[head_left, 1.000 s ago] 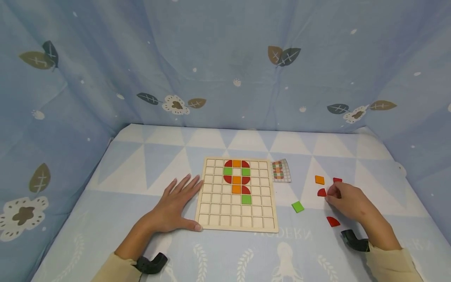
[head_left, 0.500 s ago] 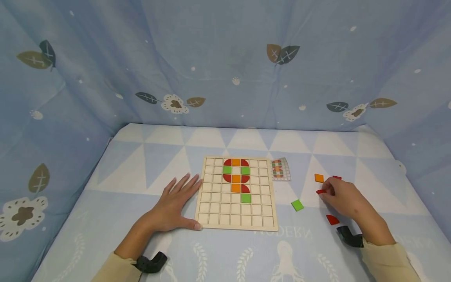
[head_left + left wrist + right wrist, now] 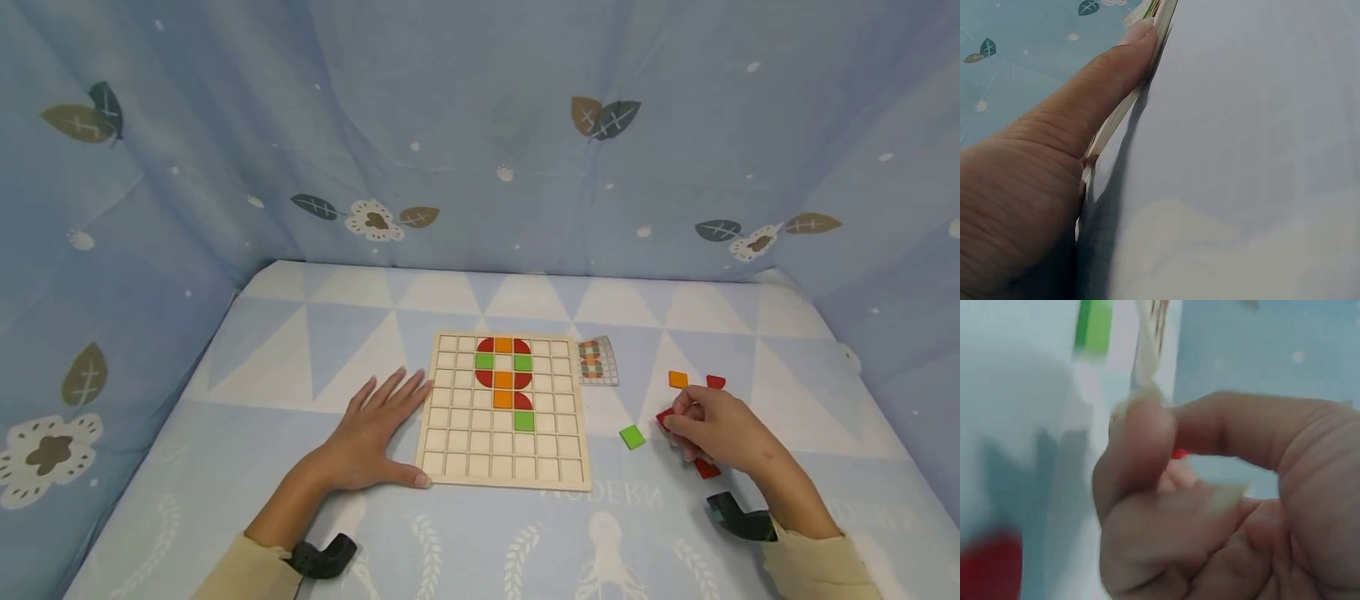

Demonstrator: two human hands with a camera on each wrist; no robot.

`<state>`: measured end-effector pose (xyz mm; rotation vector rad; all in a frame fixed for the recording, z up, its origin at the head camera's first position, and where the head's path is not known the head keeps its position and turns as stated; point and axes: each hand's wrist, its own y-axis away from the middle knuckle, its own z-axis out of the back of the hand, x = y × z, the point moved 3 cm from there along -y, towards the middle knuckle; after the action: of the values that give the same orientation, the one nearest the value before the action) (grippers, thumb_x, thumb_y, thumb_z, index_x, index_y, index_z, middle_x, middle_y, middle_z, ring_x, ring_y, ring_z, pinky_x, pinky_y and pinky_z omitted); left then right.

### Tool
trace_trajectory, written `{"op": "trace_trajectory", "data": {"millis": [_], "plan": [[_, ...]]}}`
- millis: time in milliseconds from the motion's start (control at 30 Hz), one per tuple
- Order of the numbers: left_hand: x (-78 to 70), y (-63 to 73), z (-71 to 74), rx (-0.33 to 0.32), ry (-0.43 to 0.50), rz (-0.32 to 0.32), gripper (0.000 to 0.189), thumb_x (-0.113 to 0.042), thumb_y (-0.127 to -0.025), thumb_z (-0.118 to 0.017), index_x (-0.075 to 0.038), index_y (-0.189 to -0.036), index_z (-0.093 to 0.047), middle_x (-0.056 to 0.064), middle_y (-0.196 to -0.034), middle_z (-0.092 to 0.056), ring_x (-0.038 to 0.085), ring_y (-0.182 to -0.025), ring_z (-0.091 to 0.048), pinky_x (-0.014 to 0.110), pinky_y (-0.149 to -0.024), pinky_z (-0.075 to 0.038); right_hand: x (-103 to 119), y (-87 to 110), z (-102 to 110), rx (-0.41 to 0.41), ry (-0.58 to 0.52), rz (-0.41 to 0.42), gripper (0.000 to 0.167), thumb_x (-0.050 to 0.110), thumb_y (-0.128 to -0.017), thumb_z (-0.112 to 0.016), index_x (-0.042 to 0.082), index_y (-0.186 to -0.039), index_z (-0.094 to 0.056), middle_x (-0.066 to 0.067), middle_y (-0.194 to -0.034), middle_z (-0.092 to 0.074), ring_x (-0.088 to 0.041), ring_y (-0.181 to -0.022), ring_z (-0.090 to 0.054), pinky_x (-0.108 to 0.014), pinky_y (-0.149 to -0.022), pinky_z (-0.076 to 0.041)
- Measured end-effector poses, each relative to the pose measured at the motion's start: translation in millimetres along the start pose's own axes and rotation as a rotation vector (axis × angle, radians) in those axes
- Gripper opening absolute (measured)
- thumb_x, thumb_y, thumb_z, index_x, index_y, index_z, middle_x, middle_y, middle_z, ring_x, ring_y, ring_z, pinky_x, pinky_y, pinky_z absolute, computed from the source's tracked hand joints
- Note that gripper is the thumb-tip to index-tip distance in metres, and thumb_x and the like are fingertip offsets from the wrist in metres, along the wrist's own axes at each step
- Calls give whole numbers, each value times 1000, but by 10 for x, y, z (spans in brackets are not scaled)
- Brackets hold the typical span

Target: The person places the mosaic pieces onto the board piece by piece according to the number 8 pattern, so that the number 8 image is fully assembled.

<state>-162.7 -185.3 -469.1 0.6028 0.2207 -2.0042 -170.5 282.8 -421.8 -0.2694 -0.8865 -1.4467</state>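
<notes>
My left hand (image 3: 366, 446) lies with spread, straight fingers against the left edge of a wooden grid board (image 3: 480, 471); in the left wrist view its thumb (image 3: 1113, 78) touches the board's edge. Red, orange and green tiles fill some cells in the board's upper middle. To the right of the board, my right hand (image 3: 723, 429) pinches a red quarter-circle tile (image 3: 663, 418) between thumb and fingertips, just off the table. Another red tile (image 3: 707, 469) lies below that hand, partly covered by it. In the right wrist view the fingers hide nearly all of the held tile.
A small pattern card (image 3: 598, 362) lies by the board's upper right edge. Loose on the table are a green square tile (image 3: 632, 437), an orange square tile (image 3: 678, 379) and a red tile (image 3: 716, 382). Blue patterned curtains (image 3: 480, 150) enclose the table.
My right hand has picked up the red quarter-circle tile from the table and shifted a little left with it. The left hand and the board have stayed in place.
</notes>
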Motion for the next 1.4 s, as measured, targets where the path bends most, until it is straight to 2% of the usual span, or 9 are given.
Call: {"op": "trace_trajectory", "data": {"millis": [100, 200, 367, 533, 733, 833, 1033, 1200, 1400], "plan": [[-1, 0, 3, 2, 0, 0, 129, -75, -68, -84, -18, -168, -24, 2, -175, -15, 30, -161, -3, 57, -125, 3, 223, -10, -154, 36, -95, 38, 16, 12, -100, -68, 2, -100, -57, -7, -76, -70, -27, -57, -63, -32, -50, -52], [9, 1, -1, 3, -7, 0, 130, -76, -68, -83, -19, -169, -23, 1, -175, -15, 29, -161, -3, 57, -125, 3, 464, -44, -334, 78, -141, 100, 14, 13, -100, -71, 2, -101, -63, -8, -80, -72, -28, -58, -65, -34, -51, -54], [25, -11, -15, -2, -3, -9, 130, -77, -68, -82, -20, -169, -23, 0, -175, -15, 29, -161, -3, 56, -125, 4, 785, -109, -632, 165, -139, 217, 16, 16, -105, -65, 3, -99, -74, -6, -79, -71, -23, -58, -64, -34, -52, -55], [34, -21, -28, -1, -10, -7, 129, -78, -69, -81, -21, -169, -22, 0, -175, -14, 28, -161, -2, 56, -125, 4, 981, -181, -881, 209, -116, 290, 21, 18, -106, -63, 6, -92, -72, -3, -71, -67, -20, -57, -63, -31, -51, -53], [32, -27, -32, 2, -5, -4, 129, -77, -68, -82, -22, -169, -22, 0, -175, -15, 28, -161, -2, 56, -125, 4, 1050, -274, -1059, 157, -39, 286, 19, 18, -102, -69, 11, -84, -67, 1, -64, -62, -16, -53, -62, -27, -49, -47], [29, -26, -31, 6, -8, -2, 130, -78, -68, -82, -22, -169, -22, 0, -175, -14, 28, -161, -2, 56, -125, 4, 1053, -301, -1098, 144, 6, 280, 20, 18, -102, -70, 13, -82, -66, 3, -61, -59, -13, -50, -58, -26, -50, -44], [32, -16, -20, 2, -15, 11, 130, -77, -68, -83, -21, -169, -23, 0, -175, -15, 28, -161, -2, 56, -125, 4, 1092, -351, -1118, 136, 86, 325, 28, 20, -100, -71, 15, -75, -63, 8, -55, -51, -9, -48, -49, -25, -51, -41], [27, -15, -20, 6, -6, 14, 130, -76, -67, -84, -21, -169, -23, -1, -175, -14, 27, -161, -2, 56, -125, 4, 1122, -385, -1101, 138, 123, 334, 36, 21, -98, -75, 14, -67, -57, 8, -57, -44, -8, -52, -45, -24, -53, -36], [19, -9, -12, 3, -7, 7, 129, -76, -68, -83, -21, -169, -23, 0, -175, -14, 28, -161, -2, 56, -125, 4, 1154, -413, -1096, 143, 167, 305, 38, 26, -95, -79, 13, -67, -56, 4, -62, -49, -10, -53, -47, -25, -51, -36]]}}
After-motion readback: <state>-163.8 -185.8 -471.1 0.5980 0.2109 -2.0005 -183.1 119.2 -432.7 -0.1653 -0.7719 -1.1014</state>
